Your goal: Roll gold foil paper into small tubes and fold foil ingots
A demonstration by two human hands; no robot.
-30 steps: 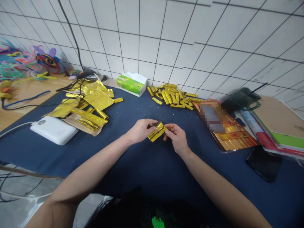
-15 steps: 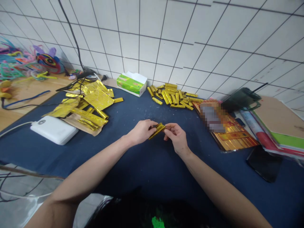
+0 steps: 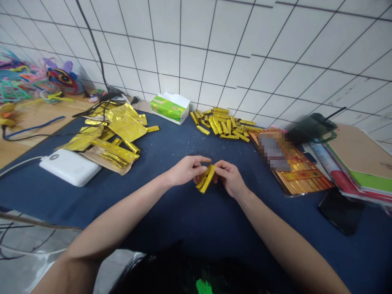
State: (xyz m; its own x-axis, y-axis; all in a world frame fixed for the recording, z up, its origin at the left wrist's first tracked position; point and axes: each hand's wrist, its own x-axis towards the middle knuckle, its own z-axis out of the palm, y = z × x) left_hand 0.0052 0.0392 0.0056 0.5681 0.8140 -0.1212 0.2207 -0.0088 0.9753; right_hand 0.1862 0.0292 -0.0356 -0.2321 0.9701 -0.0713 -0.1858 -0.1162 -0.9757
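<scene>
Between my hands is a folded strip of gold foil paper [image 3: 206, 178], turned lengthwise away from me. My left hand [image 3: 186, 170] pinches its upper end from the left, and my right hand [image 3: 229, 177] holds it from the right. Part of the strip is hidden behind my fingers. Both hands are just above the dark blue table cover [image 3: 171, 212]. Beyond them lies a heap of rolled gold foil sticks [image 3: 220, 122], and further left are loose gold foil sheets [image 3: 127, 128] on brown paper [image 3: 107, 160].
A white power bank [image 3: 70, 167] with a cable sits at the left, and a green tissue box [image 3: 169, 108] stands by the tiled wall. To the right are a gold-printed package [image 3: 301, 177], a black phone [image 3: 341, 211] and stacked books [image 3: 361, 171]. Colourful pipe-cleaner crafts [image 3: 58, 77] lie on the wooden surface beyond.
The foil strip has turned from lying crosswise between my hands to pointing away from me. My left hand has moved slightly right, and the fingers have shifted their hold.
</scene>
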